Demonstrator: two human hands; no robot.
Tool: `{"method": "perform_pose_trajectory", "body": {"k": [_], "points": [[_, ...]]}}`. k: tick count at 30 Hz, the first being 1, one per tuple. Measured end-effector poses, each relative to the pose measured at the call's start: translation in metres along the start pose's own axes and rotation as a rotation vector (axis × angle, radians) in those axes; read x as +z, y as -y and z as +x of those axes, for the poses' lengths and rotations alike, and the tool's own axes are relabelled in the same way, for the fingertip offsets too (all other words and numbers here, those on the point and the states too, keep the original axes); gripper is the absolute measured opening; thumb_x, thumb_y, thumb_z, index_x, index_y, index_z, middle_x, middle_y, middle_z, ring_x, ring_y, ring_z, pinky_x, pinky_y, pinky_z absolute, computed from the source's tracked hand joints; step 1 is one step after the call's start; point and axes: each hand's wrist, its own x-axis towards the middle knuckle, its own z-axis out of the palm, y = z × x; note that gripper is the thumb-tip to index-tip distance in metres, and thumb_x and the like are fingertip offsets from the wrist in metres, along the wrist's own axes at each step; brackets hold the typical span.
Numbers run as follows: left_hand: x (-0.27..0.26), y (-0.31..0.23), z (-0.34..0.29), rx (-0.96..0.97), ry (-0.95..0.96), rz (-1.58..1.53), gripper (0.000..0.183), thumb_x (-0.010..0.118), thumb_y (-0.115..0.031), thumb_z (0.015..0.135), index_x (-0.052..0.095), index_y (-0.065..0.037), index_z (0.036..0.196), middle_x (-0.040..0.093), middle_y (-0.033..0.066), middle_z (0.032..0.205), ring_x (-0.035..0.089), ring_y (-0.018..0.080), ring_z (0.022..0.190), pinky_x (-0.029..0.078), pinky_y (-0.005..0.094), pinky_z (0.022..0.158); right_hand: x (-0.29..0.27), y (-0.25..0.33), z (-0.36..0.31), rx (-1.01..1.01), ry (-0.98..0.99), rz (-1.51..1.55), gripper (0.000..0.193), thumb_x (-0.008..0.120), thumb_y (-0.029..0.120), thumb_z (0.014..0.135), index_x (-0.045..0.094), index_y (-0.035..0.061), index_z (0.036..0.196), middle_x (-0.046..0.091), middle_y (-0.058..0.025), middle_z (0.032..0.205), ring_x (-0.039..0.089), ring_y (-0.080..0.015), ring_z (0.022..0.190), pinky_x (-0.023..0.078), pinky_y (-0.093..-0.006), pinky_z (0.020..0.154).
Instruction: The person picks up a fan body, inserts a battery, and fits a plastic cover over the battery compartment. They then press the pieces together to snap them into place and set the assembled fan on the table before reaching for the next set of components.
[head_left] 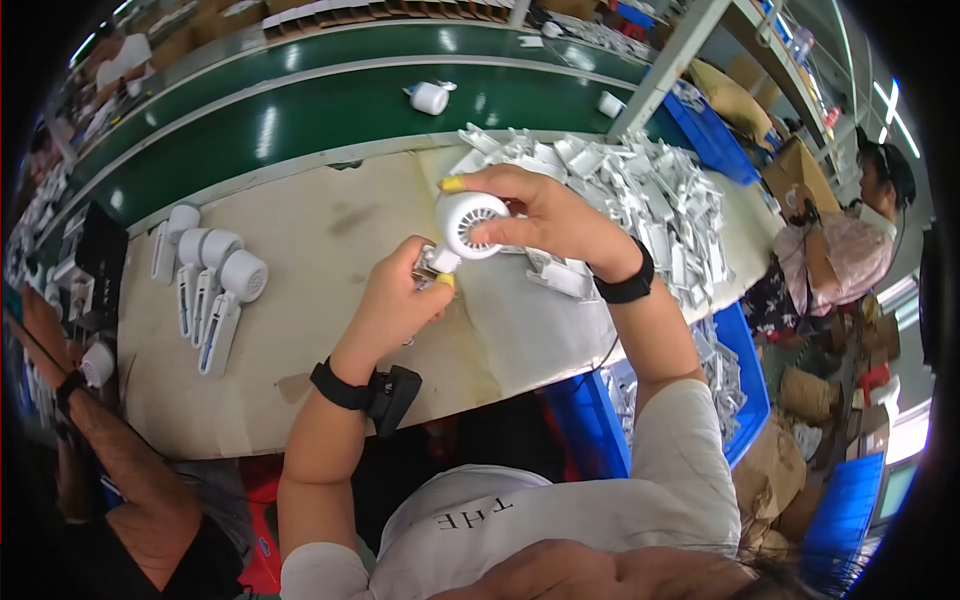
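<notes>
Above the middle of the table I hold a white hair dryer (466, 222), its round slotted grille partly covered by my right thumb. My right hand (535, 212) is closed around the round head, with yellow covering on a fingertip. At the narrow neck below the head, my left hand (392, 298) pinches the dryer; yellow shows on its thumb too. What else sits between the left fingers is mostly hidden. To the left lie several similar white hair dryers (241, 277) in a row, their handles toward me. A large heap of white plastic shell pieces (640, 190) lies to the right.
Beyond the table runs a green conveyor belt (330, 105) carrying a white dryer head (430, 98). A blue bin (750, 390) of white parts stands below the table's right edge. Co-workers sit at left, with a forearm (120, 450) close by, and at right (845, 245). A metal post (672, 70) rises beyond the heap.
</notes>
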Motion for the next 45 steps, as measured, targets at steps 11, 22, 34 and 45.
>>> {"method": "perform_pose_trajectory", "body": {"k": [11, 22, 34, 45], "points": [[-0.004, 0.005, -0.001, 0.047, 0.039, -0.525, 0.023, 0.053, -0.021, 0.089, 0.052, 0.000, 0.099, 0.063, 0.0113, 0.085, 0.061, 0.0151, 0.065, 0.050, 0.0254, 0.059, 0.007, -0.016, -0.043, 0.152, -0.215, -0.059, 0.042, 0.065, 0.023, 0.082, 0.055, 0.0026, 0.117, 0.057, -0.0101, 0.111, 0.055, -0.0188, 0.095, 0.044, -0.0296, 0.081], [-0.023, 0.011, 0.008, 0.102, -0.073, -0.482, 0.028, 0.052, -0.021, 0.090, 0.055, -0.002, 0.110, 0.062, 0.0108, 0.105, 0.060, 0.0145, 0.084, 0.049, 0.0260, 0.068, 0.024, -0.066, -0.091, 0.139, -0.289, -0.937, 0.044, 0.062, 0.006, 0.072, 0.051, 0.0039, 0.114, 0.057, -0.0155, 0.097, 0.056, -0.0327, 0.079, 0.046, -0.0388, 0.071], [-0.007, 0.024, 0.016, 0.206, -0.294, -0.803, 0.028, 0.055, -0.012, 0.088, 0.053, 0.002, 0.112, 0.059, 0.0106, 0.108, 0.060, 0.0204, 0.095, 0.053, 0.0342, 0.081, 0.073, 0.026, -0.030, -0.140, -0.277, -0.492, 0.058, 0.066, 0.018, 0.079, 0.040, 0.0018, 0.128, 0.053, -0.0140, 0.106, 0.054, -0.0271, 0.092, 0.044, -0.0336, 0.076], [0.011, 0.027, 0.009, 0.202, -0.318, -0.868, 0.025, 0.051, -0.012, 0.090, 0.050, -0.004, 0.113, 0.059, 0.0050, 0.104, 0.058, 0.0145, 0.089, 0.048, 0.0273, 0.072, 0.085, 0.016, 0.001, -0.183, -0.423, -0.753, 0.062, 0.068, 0.011, 0.068, 0.042, -0.0023, 0.122, 0.050, -0.0209, 0.119, 0.053, -0.0362, 0.101, 0.047, -0.0386, 0.082]]}}
